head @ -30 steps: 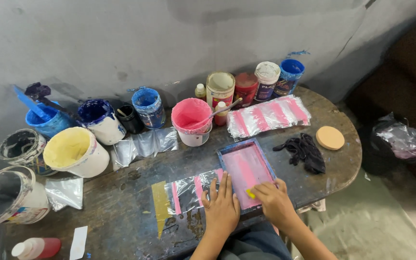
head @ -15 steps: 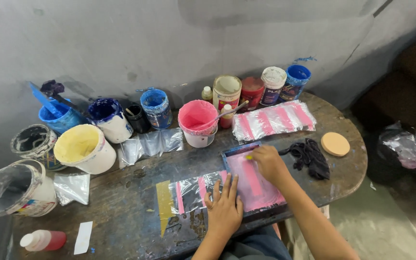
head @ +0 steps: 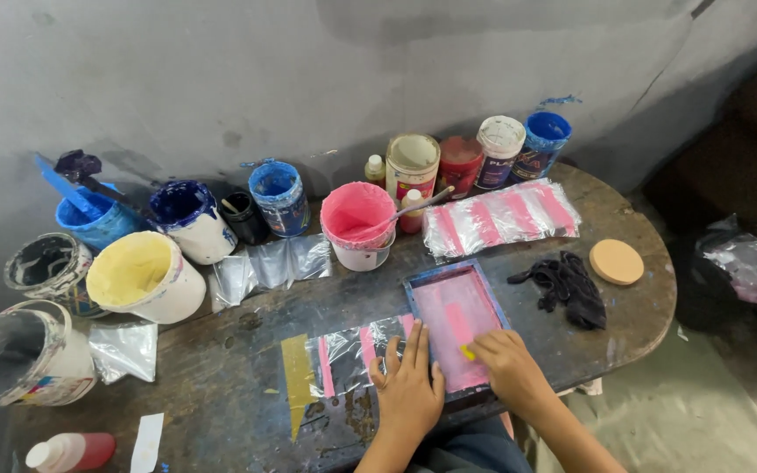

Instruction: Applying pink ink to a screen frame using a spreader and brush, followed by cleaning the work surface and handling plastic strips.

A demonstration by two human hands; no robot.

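My right hand (head: pixel 512 372) has come back from the frame's 12 o'clock edge to 6 o'clock, fingers closed on a small yellow squeegee (head: pixel 467 353). Left hand (head: pixel 409 385) lies flat and open, pinning the blue screen frame (head: pixel 455 320) centre-table; I judge one pink pull finished.

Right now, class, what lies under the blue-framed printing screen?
A clear plastic sheet with pink stripes sticks out leftward from under the blue-framed screen. Both hands, left hand and right hand, rest on it; anything beneath the mesh is hidden.
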